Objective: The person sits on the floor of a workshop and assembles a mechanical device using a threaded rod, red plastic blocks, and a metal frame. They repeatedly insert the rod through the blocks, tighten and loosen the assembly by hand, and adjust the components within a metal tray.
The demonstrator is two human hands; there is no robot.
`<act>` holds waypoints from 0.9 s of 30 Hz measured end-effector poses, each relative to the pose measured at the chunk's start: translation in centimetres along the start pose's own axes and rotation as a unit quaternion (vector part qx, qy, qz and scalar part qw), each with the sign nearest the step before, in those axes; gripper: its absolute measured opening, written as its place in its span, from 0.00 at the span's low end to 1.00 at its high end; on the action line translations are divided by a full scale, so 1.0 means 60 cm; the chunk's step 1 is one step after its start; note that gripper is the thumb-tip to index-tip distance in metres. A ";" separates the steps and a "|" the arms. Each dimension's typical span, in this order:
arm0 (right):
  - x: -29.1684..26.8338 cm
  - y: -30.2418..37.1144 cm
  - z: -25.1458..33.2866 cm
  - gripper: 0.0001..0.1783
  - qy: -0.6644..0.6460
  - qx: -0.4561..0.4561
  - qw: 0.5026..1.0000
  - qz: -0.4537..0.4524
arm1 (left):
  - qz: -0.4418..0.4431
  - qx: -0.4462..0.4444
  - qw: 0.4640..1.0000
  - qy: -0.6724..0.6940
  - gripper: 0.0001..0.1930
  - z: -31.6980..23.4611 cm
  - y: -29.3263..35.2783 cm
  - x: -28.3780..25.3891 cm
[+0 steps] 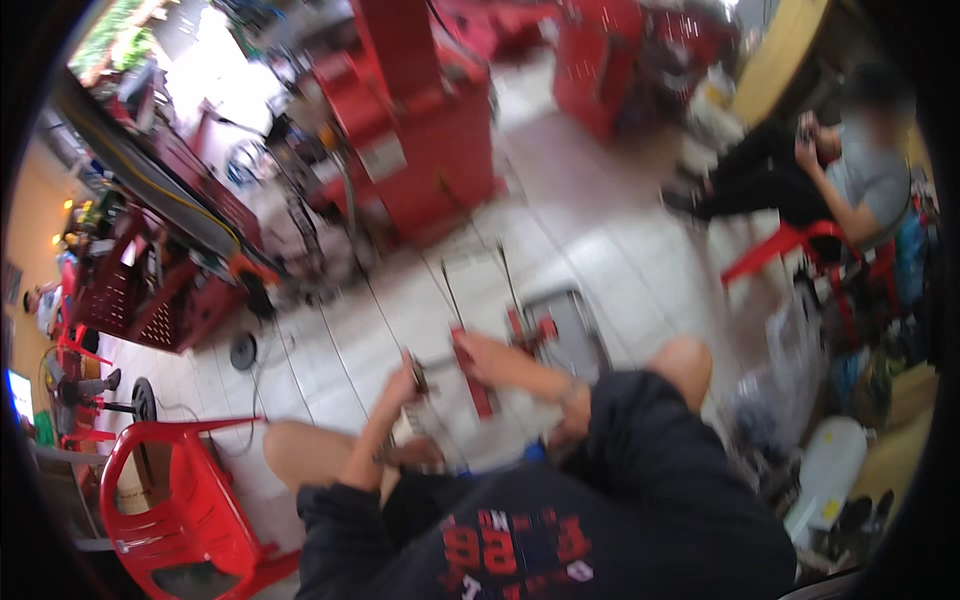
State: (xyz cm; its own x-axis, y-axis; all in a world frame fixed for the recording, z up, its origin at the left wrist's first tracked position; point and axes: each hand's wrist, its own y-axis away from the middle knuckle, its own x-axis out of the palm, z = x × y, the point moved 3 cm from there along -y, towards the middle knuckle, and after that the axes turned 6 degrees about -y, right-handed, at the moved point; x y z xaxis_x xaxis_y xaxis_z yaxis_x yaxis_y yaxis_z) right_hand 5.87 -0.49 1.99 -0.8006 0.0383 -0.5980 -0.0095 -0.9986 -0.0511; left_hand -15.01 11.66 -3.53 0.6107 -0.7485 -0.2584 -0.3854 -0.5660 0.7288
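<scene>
In front of my knees, my right hand (487,360) is closed around the upper part of a narrow red metal bar (478,397). Two thin dark rods (449,285) stand up beyond that hand. My left hand (408,381) is closed on a dark metal rod (438,363) that reaches across toward the red bar; motion blur hides its exact kind. A grey tray (592,338) with a dark rim lies on the floor to the right of my right hand, with red metal parts (540,330) at its left edge.
A red plastic chair (190,500) stands at my left. Large red machines (430,160) stand ahead, a dark red perforated frame (170,300) ahead-left. A seated person (850,180) is at the right, above a clear plastic bag (795,350). A small black wheel (243,350) lies on the tiles.
</scene>
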 end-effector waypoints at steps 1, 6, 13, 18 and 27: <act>0.012 -0.002 -0.014 0.27 0.001 0.002 1.000 0.019 | 0.000 0.020 1.000 0.013 0.43 0.007 0.005 0.004; -0.019 0.028 0.014 0.23 0.003 0.047 0.999 -0.002 | 0.048 0.045 0.995 0.079 0.19 -0.060 0.071 0.027; -0.026 0.016 0.011 0.22 -0.005 0.048 0.999 0.008 | -0.056 0.135 0.935 0.322 0.13 -0.072 0.061 -0.041; -0.033 0.013 0.009 0.20 -0.013 0.054 0.998 0.011 | -0.110 0.019 0.991 0.078 0.23 -0.093 0.066 0.009; -0.026 0.009 0.007 0.21 -0.012 0.050 0.999 0.014 | 0.056 0.312 0.907 0.279 0.14 -0.092 0.063 -0.029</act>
State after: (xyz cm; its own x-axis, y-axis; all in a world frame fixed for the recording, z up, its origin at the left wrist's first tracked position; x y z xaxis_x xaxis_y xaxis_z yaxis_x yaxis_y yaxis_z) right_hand 6.84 -1.10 3.23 -0.8153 0.0115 -0.5789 -0.0460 -0.9979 0.0451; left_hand -13.69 12.75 3.16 0.7318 -0.6202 0.2824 -0.6760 -0.7131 0.1859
